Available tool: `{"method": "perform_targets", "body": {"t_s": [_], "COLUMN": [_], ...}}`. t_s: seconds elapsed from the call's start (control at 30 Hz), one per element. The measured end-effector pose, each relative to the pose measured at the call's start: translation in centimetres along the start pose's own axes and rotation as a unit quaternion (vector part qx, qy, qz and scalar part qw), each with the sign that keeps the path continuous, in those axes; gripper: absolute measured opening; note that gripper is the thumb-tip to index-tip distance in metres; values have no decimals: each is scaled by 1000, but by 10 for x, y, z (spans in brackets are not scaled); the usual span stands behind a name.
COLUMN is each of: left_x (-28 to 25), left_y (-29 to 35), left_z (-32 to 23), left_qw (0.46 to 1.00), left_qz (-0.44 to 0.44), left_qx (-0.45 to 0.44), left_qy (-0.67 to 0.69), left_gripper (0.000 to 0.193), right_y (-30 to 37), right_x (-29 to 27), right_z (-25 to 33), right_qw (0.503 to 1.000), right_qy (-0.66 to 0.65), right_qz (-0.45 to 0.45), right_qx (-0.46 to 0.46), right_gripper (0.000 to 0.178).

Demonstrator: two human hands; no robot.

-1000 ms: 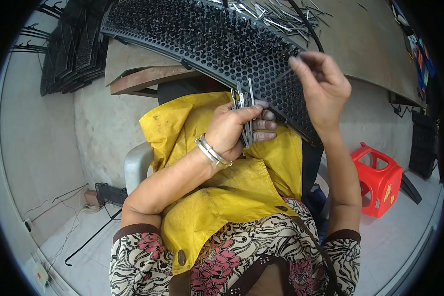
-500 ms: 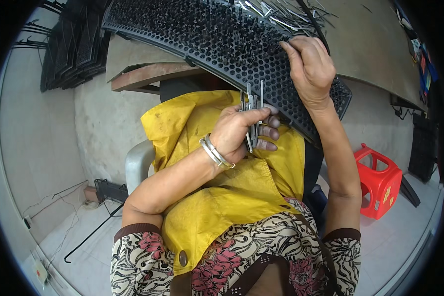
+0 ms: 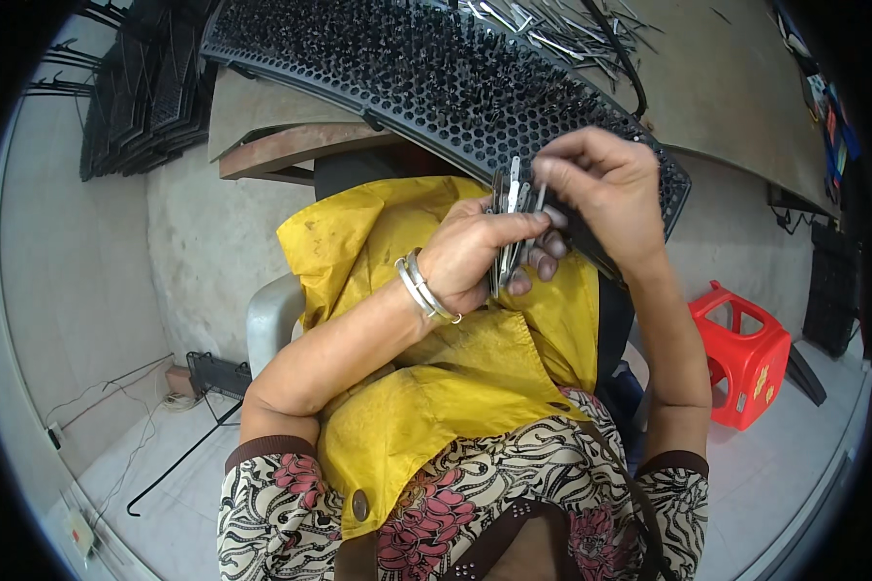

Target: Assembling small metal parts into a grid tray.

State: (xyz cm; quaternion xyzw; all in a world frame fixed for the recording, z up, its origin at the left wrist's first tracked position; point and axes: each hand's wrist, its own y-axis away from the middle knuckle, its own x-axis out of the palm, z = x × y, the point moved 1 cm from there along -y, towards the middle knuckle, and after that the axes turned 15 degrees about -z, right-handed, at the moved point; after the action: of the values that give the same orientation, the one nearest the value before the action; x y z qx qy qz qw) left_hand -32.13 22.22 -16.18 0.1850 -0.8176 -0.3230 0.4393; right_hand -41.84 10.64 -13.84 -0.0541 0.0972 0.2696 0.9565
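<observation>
My left hand [image 3: 470,250] is closed round a bundle of thin flat metal strips [image 3: 513,198], held upright over my lap with the thumb across them. Close beside it, my right hand [image 3: 606,189] pinches the upper end of a single strip at the bundle's right side, slightly blurred. Behind both hands slants a long black perforated tray [image 3: 513,145]. Small dark pieces [image 3: 397,58] stand densely in its holes toward the far left, while the holes near my right hand are bare.
More loose metal strips [image 3: 562,39] lie heaped on the brown table [image 3: 736,107] beyond the tray. A red plastic stool [image 3: 746,353] stands at the right. Black racks [image 3: 150,87] hang on the left wall. A yellow apron [image 3: 426,387] covers my lap.
My right hand has come down from the tray's holes to the bundle and now grips one strip's end. The left hand has shifted slightly right with its strips.
</observation>
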Motion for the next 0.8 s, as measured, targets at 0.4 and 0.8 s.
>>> {"method": "perform_targets", "body": {"t_s": [0.4, 0.8], "left_x": [-13, -10], "left_y": [-4, -1], "left_z": [12, 10], "left_qw": [992, 995], "left_qz": [-108, -75], "left_qx": [5, -7], "left_qy": [63, 67], "left_gripper": [16, 14], "right_y": [-41, -18], "right_x": [8, 14], "right_z": [-13, -12], "right_qw": [845, 816], "right_qy": [184, 253], "right_qz": [-248, -137], "right_qx": [-436, -501], "right_gripper": [8, 13]}}
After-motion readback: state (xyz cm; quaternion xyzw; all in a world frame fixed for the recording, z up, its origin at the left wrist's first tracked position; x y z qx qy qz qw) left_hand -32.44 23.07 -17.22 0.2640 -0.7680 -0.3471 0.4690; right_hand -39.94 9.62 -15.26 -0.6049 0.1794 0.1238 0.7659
